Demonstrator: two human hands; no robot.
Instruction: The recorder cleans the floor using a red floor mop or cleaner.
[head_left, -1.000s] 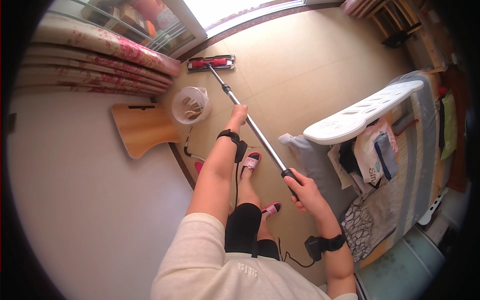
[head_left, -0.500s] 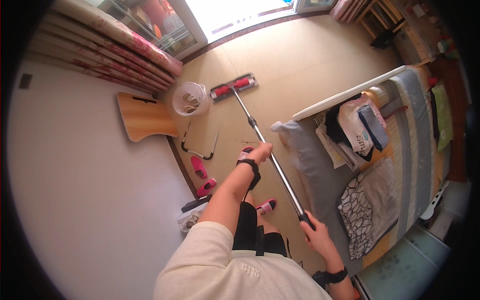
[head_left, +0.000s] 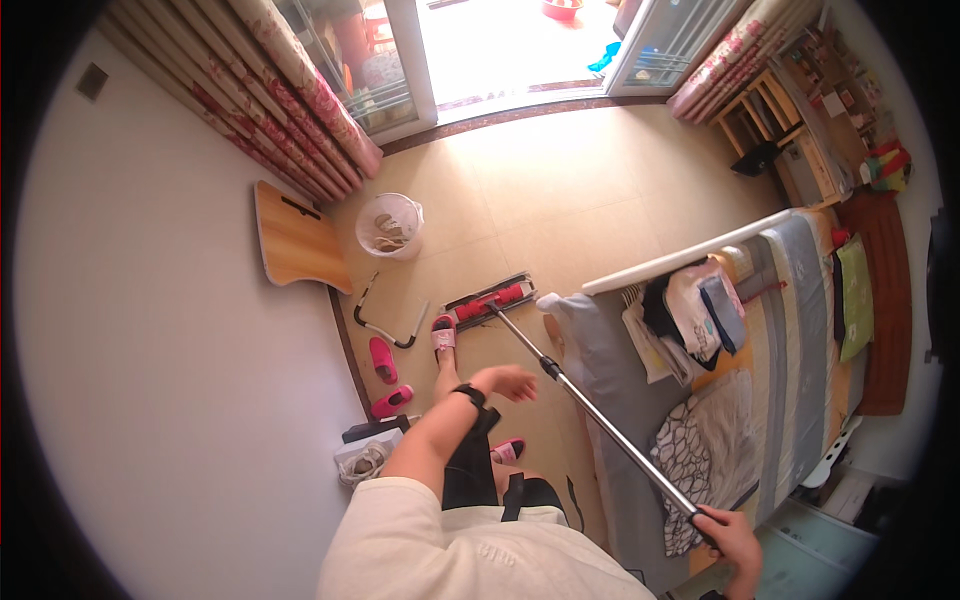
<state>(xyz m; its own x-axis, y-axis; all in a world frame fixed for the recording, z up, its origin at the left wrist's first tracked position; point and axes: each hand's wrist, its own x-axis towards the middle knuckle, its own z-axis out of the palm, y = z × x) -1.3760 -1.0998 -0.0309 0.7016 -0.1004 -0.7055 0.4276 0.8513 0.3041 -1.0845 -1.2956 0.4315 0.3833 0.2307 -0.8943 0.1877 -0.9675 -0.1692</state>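
A flat mop (head_left: pixel 620 432) with a silver pole slants across the view. Its grey-rimmed head with red parts (head_left: pixel 512 294) lies on the floor beside my pink-slippered foot (head_left: pixel 444 338). My right hand (head_left: pixel 733 538) is wrapped round the black grip at the pole's near end, over the bed's near side. Off the pole, to its left, my left hand (head_left: pixel 508 382) hangs with its fingers loosely apart and nothing in them.
A bed (head_left: pixel 815 330) with folded clothes (head_left: pixel 700 310) stands on the right. At the left are a white bucket (head_left: pixel 416 214), a wooden board (head_left: pixel 290 250), a bent black-and-white tube (head_left: pixel 372 325) and pink shoes (head_left: pixel 383 360). A bright doorway (head_left: pixel 510 50) lies ahead.
My left hand has let go of the pole. The mop head has come nearer, from beside the bucket to my foot. My right hand has moved right and down with the grip.
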